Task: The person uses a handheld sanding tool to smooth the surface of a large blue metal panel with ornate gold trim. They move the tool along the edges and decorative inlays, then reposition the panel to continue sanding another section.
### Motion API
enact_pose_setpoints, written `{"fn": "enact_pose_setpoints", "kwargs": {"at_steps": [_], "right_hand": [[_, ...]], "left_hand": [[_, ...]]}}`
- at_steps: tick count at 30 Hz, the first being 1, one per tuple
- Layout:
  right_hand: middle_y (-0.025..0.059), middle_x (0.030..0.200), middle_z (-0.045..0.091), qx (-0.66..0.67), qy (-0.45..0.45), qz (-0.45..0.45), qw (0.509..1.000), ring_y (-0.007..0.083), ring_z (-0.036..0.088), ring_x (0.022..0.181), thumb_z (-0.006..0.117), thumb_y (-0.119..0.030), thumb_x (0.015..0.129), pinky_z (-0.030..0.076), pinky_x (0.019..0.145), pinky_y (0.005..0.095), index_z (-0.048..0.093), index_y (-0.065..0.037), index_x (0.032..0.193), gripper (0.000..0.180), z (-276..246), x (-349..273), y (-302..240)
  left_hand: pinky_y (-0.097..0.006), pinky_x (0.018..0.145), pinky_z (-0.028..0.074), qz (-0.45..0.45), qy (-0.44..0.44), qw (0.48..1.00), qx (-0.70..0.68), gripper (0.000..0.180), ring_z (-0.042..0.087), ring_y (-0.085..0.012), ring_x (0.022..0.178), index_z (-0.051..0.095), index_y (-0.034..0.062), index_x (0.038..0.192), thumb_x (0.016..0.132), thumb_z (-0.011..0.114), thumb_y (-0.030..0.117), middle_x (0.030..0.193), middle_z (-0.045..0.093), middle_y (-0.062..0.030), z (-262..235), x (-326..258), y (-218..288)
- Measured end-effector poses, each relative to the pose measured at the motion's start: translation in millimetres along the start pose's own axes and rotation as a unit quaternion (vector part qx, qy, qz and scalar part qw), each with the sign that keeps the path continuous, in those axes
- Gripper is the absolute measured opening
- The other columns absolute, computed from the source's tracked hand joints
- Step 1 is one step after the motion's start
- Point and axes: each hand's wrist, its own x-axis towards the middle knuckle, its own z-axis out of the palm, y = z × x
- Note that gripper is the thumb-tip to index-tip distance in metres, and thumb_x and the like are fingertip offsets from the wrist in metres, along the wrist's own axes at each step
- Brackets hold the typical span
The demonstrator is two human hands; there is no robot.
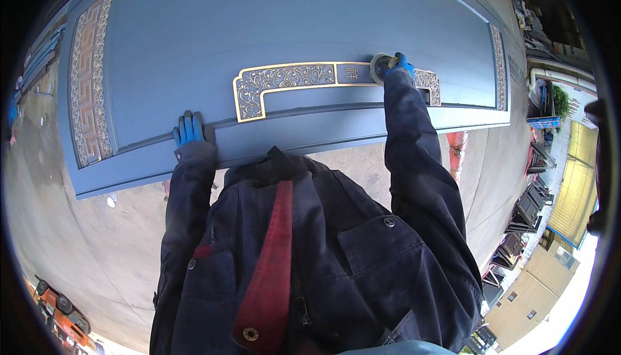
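Observation:
A large blue-grey door panel (259, 25) lies flat in front of me, with gold scrollwork strips at both ends and a long gold ornamental plate (284, 78) across its middle. My right hand (399, 65), in a blue glove, grips a small round tool with a tan disc (380, 65) pressed against the plate's right part. My left hand (188, 129), also blue-gloved, rests flat with fingers spread on the panel's near edge. Dark jacket sleeves cover both forearms.
Concrete floor (77, 225) surrounds the panel. Dark metal frames (527, 206) are stacked at the right, near a yellow wall. An orange wheeled machine (61, 313) sits at the lower left. A red strap (272, 271) hangs down my jacket front.

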Motion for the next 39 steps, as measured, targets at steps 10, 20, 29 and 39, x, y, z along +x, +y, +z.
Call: {"fn": "enact_pose_setpoints", "kwargs": {"at_steps": [10, 20, 29, 39], "right_hand": [[0.0169, 0.152, 0.056, -0.103, -0.097, -0.134, 0.981, 0.0394, 0.064, 0.135, 0.086, -0.029, 0.084, 0.054, 0.112, 0.0498, 0.054, -0.038, 0.155, 0.079, 34, -142, -155], [0.0210, 0.141, 0.060, -0.023, -0.021, 0.058, 0.998, 0.0400, 0.067, 0.130, 0.088, -0.033, 0.085, 0.057, 0.109, 0.0468, 0.053, -0.030, 0.156, 0.080, -20, 6, 10], [0.0182, 0.148, 0.059, -0.090, -0.113, -0.147, 0.978, 0.0406, 0.064, 0.134, 0.084, -0.035, 0.086, 0.054, 0.112, 0.0515, 0.052, -0.034, 0.157, 0.078, 19, -122, -125], [0.0213, 0.139, 0.064, -0.004, -0.005, 0.010, 1.000, 0.0405, 0.068, 0.127, 0.085, -0.034, 0.088, 0.057, 0.108, 0.0487, 0.059, -0.035, 0.151, 0.069, -25, -21, 24]], "left_hand": [[-0.058, 0.132, 0.016, -0.006, -0.006, 1.000, 0.014, 0.066, 0.027, -0.0403, 0.162, 0.043, 0.0051, 0.162, 0.110, 0.046, 0.044, 0.175, 0.031, -0.0205, 2, 4, 3], [-0.057, 0.132, 0.018, -0.002, 0.003, 1.000, 0.028, 0.066, 0.029, -0.0406, 0.161, 0.045, 0.0035, 0.161, 0.109, 0.048, 0.044, 0.174, 0.033, -0.0202, 8, 4, -1], [-0.056, 0.131, 0.021, 0.005, 0.012, 1.000, 0.027, 0.063, 0.029, -0.0399, 0.161, 0.045, 0.0059, 0.162, 0.110, 0.048, 0.041, 0.173, 0.035, -0.0202, 2, 5, 6], [-0.057, 0.132, 0.019, 0.002, 0.029, 1.000, 0.000, 0.064, 0.030, -0.0412, 0.160, 0.044, 0.0062, 0.161, 0.108, 0.049, 0.042, 0.171, 0.036, -0.0214, 7, 1, 2]]}}
